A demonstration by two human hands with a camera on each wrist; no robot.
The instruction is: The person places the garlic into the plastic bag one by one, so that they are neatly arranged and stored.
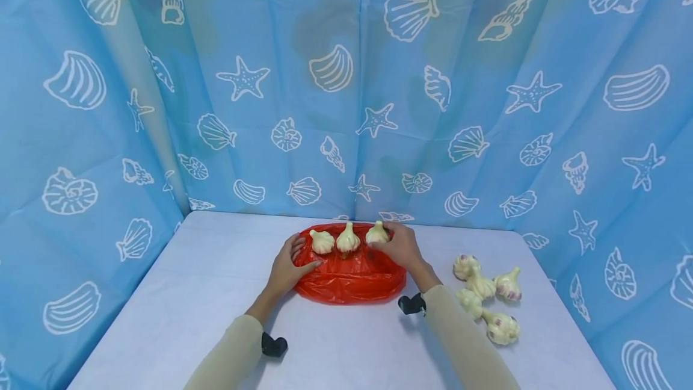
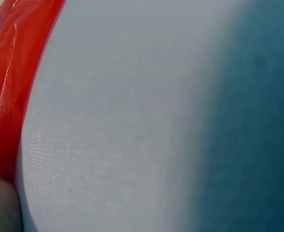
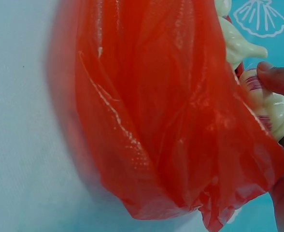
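A red plastic bag [image 1: 346, 287] lies on the table, with two garlic bulbs [image 1: 322, 242] side by side at its back. My right hand [image 1: 403, 248] holds a third garlic bulb [image 1: 377, 233] between thumb and fingers at the bag's back right. In the right wrist view, this purple-streaked bulb [image 3: 277, 108] is partly hidden by the red plastic. My left hand [image 1: 287, 266] holds the bag's left side, thumb over the front and fingers along the edge. The left wrist view shows only the bag's edge [image 2: 16, 82] and a bit of that hand [image 2: 2, 205].
Several more garlic bulbs [image 1: 480, 284] lie in a loose group on the right of the white table [image 1: 189, 294], beside my right forearm. A blue curtain [image 1: 357, 107] with white shell prints stands behind and along both sides of the table.
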